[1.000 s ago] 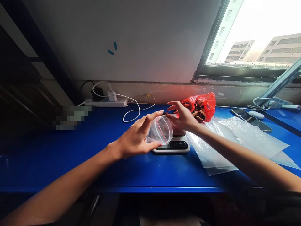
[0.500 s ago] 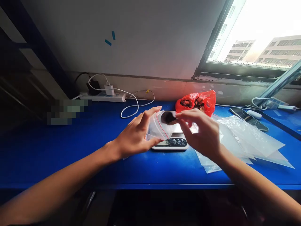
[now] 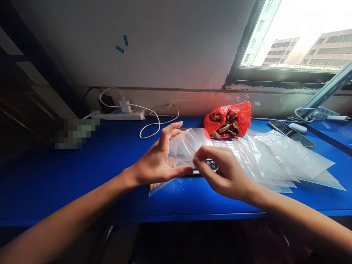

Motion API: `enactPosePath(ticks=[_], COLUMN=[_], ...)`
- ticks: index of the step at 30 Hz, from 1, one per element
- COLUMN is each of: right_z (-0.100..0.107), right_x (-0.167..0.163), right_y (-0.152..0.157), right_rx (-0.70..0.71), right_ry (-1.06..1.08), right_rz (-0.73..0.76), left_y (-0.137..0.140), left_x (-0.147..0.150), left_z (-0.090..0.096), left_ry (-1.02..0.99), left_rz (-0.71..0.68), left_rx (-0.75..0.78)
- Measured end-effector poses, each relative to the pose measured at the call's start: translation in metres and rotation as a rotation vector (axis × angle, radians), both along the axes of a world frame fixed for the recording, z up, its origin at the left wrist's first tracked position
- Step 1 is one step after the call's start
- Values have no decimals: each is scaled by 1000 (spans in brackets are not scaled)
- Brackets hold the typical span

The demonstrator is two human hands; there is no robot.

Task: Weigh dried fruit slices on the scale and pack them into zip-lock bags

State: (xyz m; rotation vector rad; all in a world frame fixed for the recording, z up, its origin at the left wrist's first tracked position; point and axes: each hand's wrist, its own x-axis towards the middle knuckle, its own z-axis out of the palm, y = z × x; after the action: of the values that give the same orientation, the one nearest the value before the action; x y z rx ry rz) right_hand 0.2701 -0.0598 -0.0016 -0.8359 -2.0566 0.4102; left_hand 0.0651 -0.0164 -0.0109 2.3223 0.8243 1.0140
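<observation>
A clear zip-lock bag (image 3: 180, 149) with a red seal line lies tilted in my left hand (image 3: 154, 159), the thumb on the near side and the fingers spread on the far side. Brown pieces show at its lower left corner. My right hand (image 3: 224, 172) is closed in a pinch at the bag's mouth, by the red line. Behind the bag and hands is a digital kitchen scale (image 3: 211, 164), mostly covered, with some buttons showing. A red plastic bag (image 3: 243, 115) of dried brown pieces (image 3: 230, 128) stands open beyond the right hand.
Empty clear bags (image 3: 288, 157) are spread on the blue table (image 3: 96, 190) at the right. Behind them are a phone (image 3: 291, 134) and a white mouse-like object (image 3: 297, 127). A power strip (image 3: 132, 114) with a charger and white cable (image 3: 158, 123) runs along the wall.
My right hand has come down and nearer to the zip-lock bag's edge. The dark piece it held at the mouth is no longer visible there. The bag's lower corner now shows left of my hand.
</observation>
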Motion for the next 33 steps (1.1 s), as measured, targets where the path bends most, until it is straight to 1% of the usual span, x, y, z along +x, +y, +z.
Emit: enactPosePath(ticks=[2, 4, 6, 9, 11, 14, 18, 20, 22, 25, 27, 29, 31, 33], right_z=[5, 8, 8, 5, 3, -1, -6, -8, -9, -8, -7, -6, -6, -8], right_x=[3, 6, 7, 8, 8, 8, 13, 15, 17, 14, 9, 4, 0, -1], right_y=[0, 2, 6, 15, 20, 26, 34, 37, 38, 33, 25, 19, 15, 15], right_rx=[-15, -35, -75, -119, -153, -179, -129, -100, -20, 194, 294, 321, 318, 310], right_ry=[61, 113, 150, 213, 283, 350, 345, 298, 152, -207, -365, -385, -336, -299], right_rz=[20, 9, -14, -44, -49, -78, -166, -200, -237, -281, -237, -178, -166, -185], left_y=[3, 8, 13, 19, 21, 21, 17, 15, 11, 2, -7, -14, -19, -20], left_x=[-1, -3, -4, -6, -7, -6, -3, -3, -2, 0, 4, 9, 12, 14], left_z=[4, 9, 13, 16, 17, 16, 17, 19, 20, 19, 15, 10, 7, 6], left_ry=[-128, -262, -353, -436, -457, -433, -389, -353, -297, -134, -1, 84, 106, 94], left_rz=[-54, -34, 6, 32, 74, 125, 158, 180, 209, 256, 222, 140, 83, 80], left_rx=[-200, -394, -542, -661, -665, -609, -491, -414, -332, -134, 50, 210, 288, 276])
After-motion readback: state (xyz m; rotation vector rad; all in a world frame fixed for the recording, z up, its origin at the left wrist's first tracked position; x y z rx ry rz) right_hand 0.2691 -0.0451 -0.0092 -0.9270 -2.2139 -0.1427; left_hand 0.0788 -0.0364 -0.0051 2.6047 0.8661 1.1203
